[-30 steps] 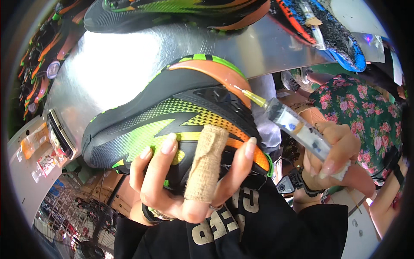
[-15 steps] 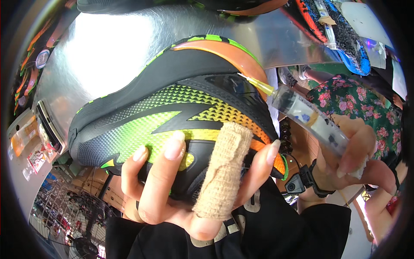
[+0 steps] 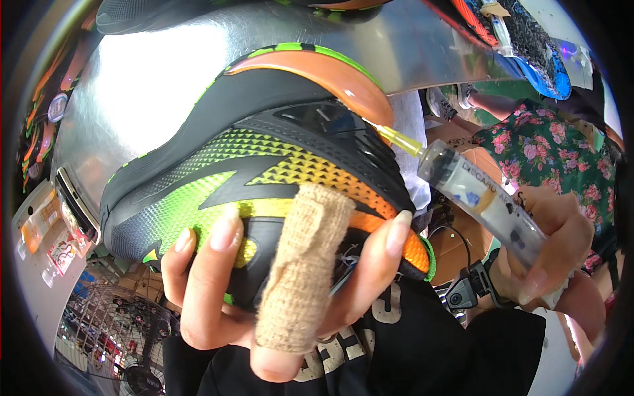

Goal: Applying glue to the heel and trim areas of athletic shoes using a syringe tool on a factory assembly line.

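My left hand (image 3: 210, 290) grips a sneaker (image 3: 218, 158) from below, its fingers spread along the side and one wrapped in a beige bandage (image 3: 305, 264). The shoe lies on its side, black with green, yellow and orange patterning, its orange-and-black sole facing away from me. In my right hand (image 3: 558, 237) is a clear syringe (image 3: 472, 188), its fingers closed round the barrel. A white scrap shows in the same hand. The syringe's yellow needle tip (image 3: 401, 140) points at the seam between the orange sole part and the upper, near the shoe's right end.
Beneath the shoe is a shiny metal table (image 3: 72, 142); another shoe (image 3: 198, 16) lies beyond it. Shoe parts (image 3: 541, 69) are at the far right. A phone (image 3: 78, 204) lies at the left edge, above a wire fan (image 3: 105, 330). A person in a floral garment (image 3: 548, 145) is at right.
The shoe and my left hand have shifted left and turned slightly. The needle tip has moved along the sole seam toward the shoe's right end; the syringe sits slightly lower.
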A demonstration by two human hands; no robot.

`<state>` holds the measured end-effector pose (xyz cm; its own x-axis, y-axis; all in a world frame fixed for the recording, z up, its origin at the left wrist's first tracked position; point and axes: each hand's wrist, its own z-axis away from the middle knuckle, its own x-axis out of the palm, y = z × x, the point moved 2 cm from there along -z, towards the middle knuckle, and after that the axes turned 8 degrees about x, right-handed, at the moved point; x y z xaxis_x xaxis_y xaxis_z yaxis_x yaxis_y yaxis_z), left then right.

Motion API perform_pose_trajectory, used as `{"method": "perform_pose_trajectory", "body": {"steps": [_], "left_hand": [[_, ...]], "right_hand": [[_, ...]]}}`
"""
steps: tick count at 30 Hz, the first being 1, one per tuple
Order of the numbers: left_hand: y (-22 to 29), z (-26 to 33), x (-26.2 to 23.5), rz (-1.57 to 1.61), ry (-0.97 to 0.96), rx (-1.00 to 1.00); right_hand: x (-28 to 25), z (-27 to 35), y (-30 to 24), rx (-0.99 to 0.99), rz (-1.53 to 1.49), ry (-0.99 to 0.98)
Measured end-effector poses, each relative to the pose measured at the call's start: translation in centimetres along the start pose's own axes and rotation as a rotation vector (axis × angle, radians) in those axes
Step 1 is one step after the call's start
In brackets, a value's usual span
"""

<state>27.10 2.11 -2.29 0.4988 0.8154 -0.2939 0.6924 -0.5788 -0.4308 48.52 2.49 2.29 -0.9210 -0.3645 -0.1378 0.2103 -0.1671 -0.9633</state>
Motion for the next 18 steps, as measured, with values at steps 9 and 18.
{"method": "perform_pose_trajectory", "body": {"steps": [9,18], "left_hand": [[0.7,-0.2,0.8,0.02,0.003,-0.152],[-3.6,-3.2,-1.6,0.424,-0.684,-0.24]], "right_hand": [[1.0,-1.6,0.2,0.259,0.059,0.007],[1.2,-2.7,0.9,0.499,0.067,-0.014]]}}
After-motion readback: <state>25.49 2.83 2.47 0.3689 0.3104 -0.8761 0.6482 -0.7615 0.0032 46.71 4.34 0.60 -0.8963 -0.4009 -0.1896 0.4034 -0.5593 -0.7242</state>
